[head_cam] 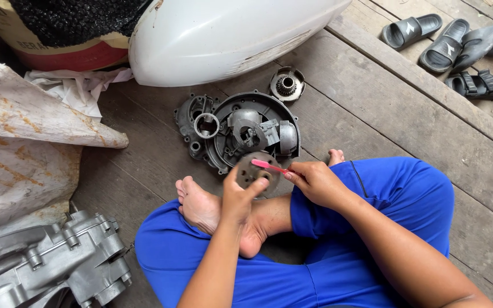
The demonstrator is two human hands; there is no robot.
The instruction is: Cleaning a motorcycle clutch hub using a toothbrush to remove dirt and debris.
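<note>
Head view, seated cross-legged on the plank floor [383,108]. Behind lies a white body panel [223,34]; before my feet, a grey engine cover [246,134] holding loose parts, a small toothed gear [287,85] beyond it. My left hand [236,197] pinches a round metal plate [253,171] by its edge; my right hand [315,181], fingers closed, holds a pink toothbrush [269,166] against its face. Risk: the edge grip is slight, so hard brushing could tip the plate onto my foot [201,208].

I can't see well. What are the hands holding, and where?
Left hand grips the round metal disc by its edge. Right hand holds the pink toothbrush by its handle end.
</note>
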